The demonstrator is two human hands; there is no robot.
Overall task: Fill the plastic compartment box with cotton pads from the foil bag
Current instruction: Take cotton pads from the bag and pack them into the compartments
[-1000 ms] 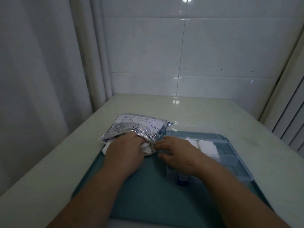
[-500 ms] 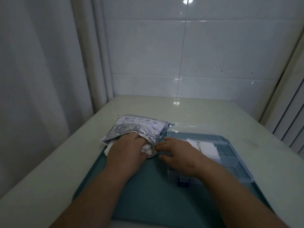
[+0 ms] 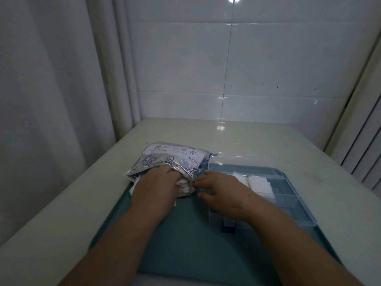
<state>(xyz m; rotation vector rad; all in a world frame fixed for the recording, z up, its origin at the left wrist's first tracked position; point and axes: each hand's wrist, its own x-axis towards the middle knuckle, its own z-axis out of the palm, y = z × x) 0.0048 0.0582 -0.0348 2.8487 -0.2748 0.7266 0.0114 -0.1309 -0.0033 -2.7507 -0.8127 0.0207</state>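
Little is changing since a second ago: the left hand (image 3: 157, 188) is staying pushed into the mouth of the bag (image 3: 175, 159), and the right hand (image 3: 224, 193) is keeping its fingertips at the foil lip, just right of the left knuckles. The left fingers are hiding inside the foil, so I cannot tell whether they are closing on anything; white pads (image 3: 183, 185) are showing at the opening beside them. The right hand's fingers are lying fairly straight and apart, seemingly steadying the bag, not pinching it.

The box (image 3: 288, 195) is sitting under and beyond the right wrist, with a few pads already lying in a compartment past the right fingertips. To do this well, the right hand should be pinning the foil flat against the tray (image 3: 185, 234) while the left is gathering a small, squared stack and drawing it out low, so loose pads are not spilling onto the counter (image 3: 61, 213).
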